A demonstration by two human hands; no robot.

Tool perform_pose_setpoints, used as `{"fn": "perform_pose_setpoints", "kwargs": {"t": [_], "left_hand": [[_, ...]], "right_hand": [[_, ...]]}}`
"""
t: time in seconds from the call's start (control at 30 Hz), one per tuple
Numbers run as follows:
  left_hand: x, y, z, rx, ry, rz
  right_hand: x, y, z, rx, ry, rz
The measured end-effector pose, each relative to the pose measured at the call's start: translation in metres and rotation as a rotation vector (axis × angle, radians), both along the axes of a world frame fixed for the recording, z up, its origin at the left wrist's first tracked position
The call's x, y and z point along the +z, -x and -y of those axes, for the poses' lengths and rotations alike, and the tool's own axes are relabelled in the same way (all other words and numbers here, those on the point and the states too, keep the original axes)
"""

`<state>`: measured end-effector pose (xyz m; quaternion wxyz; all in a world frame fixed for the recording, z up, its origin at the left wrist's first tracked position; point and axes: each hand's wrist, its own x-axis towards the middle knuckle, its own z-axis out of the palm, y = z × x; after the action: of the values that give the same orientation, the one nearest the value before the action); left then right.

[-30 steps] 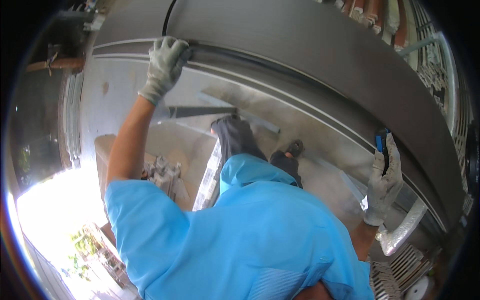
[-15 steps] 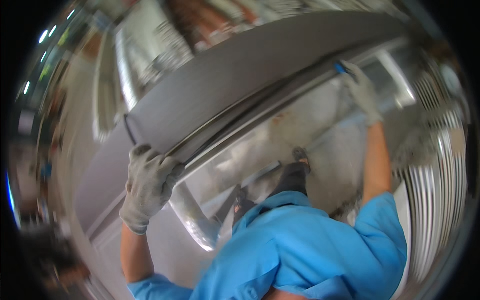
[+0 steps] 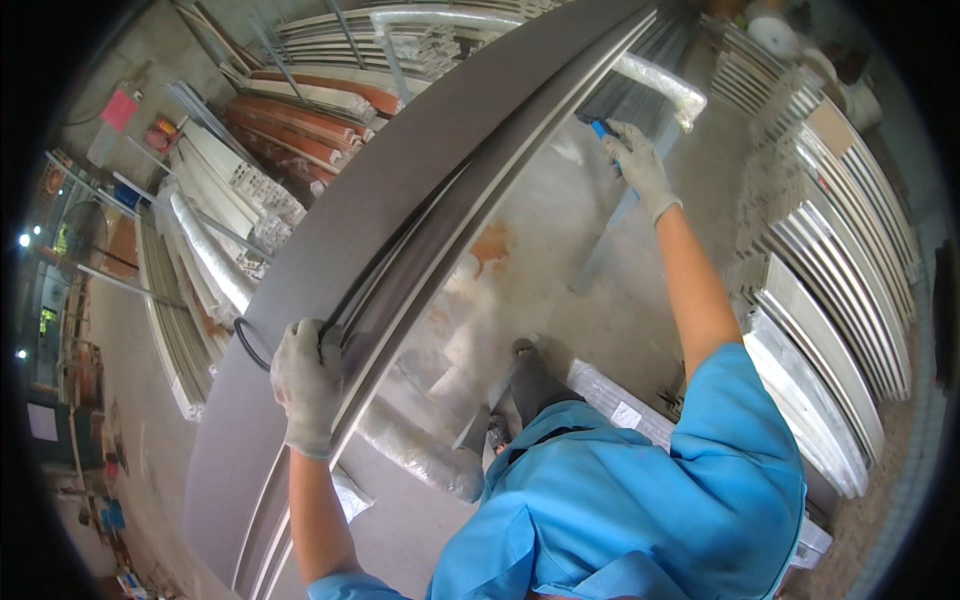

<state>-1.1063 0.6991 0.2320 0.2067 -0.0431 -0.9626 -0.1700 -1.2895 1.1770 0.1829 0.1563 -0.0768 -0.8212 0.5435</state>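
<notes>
A long grey-brown panel runs slantwise from lower left to upper right, with a pale frame edge along its near side. A thin black flexible strip lies along the panel's groove. My left hand, in a pale work glove, is closed on this strip over the panel; the strip's end curls out left of the fingers. My right hand, also gloved, is closed around a small blue-and-black hand tool. It is held off to the right of the panel's edge, and the tool's exact kind is unclear.
Plastic-wrapped supports pass under the panel. Stacked white profiles stand close on my right. Beyond the panel lie more white profiles and reddish-brown ones. A wrapped bundle rests on the floor by my feet.
My view has turned, so the panel now slants more steeply. The right hand, with its tool, has come away from the panel's edge. My left hand stays on the strip.
</notes>
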Motion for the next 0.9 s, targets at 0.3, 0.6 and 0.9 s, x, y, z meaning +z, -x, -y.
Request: {"fn": "perform_pose_setpoints", "kwargs": {"t": [0.3, 0.6, 0.9], "left_hand": [[0.023, 0.010, 0.009, -0.034, -0.477, 0.339], [0.020, 0.006, -0.006, 0.100, -0.094, 0.284], [0.004, 0.008, 0.004, -0.153, 0.013, 0.091]], "right_hand": [[0.020, 0.124, -0.029, -0.018, -0.345, 0.085], [0.015, 0.206, -0.058, -0.141, -0.775, 0.188], [0.037, 0.207, -0.019, -0.089, -0.898, 0.276]]}}
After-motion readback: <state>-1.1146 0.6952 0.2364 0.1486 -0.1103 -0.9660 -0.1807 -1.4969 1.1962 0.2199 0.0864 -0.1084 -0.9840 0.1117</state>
